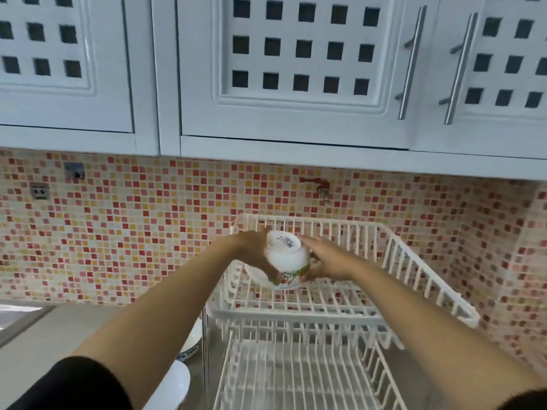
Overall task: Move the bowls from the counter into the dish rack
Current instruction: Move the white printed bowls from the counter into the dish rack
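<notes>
A white bowl point(288, 258) with a colourful printed band near its rim is held upside down over the back left of the upper tier of the white wire dish rack point(414, 267). My left hand point(257, 253) grips its left side and my right hand point(325, 261) its right side. Just behind it, at the rack's left edge, shows part of another white bowl point(256, 275). On the counter left of the rack stand a blue-rimmed white bowl point(191, 341) and a plain white one point(171, 386), both partly hidden by my left arm.
The rack's lower tier point(296, 377) lies below, near the front. A mosaic-tiled wall point(133, 232) runs behind, with a socket point(39, 191) and a red tap fitting point(321, 186). White cupboards point(296, 69) hang low overhead. A sink edge point(17, 318) is at the far left.
</notes>
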{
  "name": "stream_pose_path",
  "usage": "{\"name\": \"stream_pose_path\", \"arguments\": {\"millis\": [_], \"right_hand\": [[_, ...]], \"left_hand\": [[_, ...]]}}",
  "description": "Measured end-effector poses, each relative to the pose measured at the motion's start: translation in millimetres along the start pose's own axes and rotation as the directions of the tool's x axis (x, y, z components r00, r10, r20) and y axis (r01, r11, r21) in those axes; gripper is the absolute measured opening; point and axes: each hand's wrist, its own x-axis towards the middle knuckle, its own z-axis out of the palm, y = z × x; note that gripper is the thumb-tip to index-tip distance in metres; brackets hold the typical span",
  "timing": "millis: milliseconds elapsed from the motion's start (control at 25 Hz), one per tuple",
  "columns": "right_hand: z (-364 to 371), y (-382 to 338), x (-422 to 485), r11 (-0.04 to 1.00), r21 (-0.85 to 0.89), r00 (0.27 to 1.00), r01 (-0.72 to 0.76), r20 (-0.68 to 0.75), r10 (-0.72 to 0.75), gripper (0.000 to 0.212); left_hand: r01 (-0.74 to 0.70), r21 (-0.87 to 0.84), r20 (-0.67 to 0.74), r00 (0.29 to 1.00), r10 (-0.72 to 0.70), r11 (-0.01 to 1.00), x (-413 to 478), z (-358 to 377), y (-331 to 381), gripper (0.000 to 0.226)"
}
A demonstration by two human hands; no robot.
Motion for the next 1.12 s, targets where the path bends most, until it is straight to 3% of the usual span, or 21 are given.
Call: {"name": "stream_pose_path", "arguments": {"millis": [200, 560, 680, 840, 1120], "right_hand": [[6, 8, 15, 0.993, -0.115, 0.998, -0.012, 0.055, 0.019, 0.092], [-2, -3, 12, 0.978, -0.185, 0.988, -0.094, 0.105, 0.115, 0.092], [-9, -23, 8, 0.963, -0.240, 0.990, -0.123, 0.035, 0.135, 0.091], [-5, -75, 6, 0.975, -0.219, 0.993, -0.050, -0.115, 0.025, 0.071], [72, -207, 23, 0.982, -0.145, 0.971, 0.121, -0.187, -0.148, 0.062]], "left_hand": [[0.094, 0.036, 0.021, 0.995, -0.095, 0.995, 12, 16, -7, 0.110], [0.084, 0.064, 0.043, 0.995, -0.087, 0.994, 1, 10, 3, 0.112], [0.030, 0.047, -0.079, 0.997, -0.026, 0.998, -21, -4, 2, 0.098], [-0.010, 0.078, -0.287, 0.957, 0.032, 0.997, -64, -27, -21, 0.073], [0.187, 0.004, -0.370, 0.913, -0.173, 0.982, -160, -33, -140, 0.065]]}}
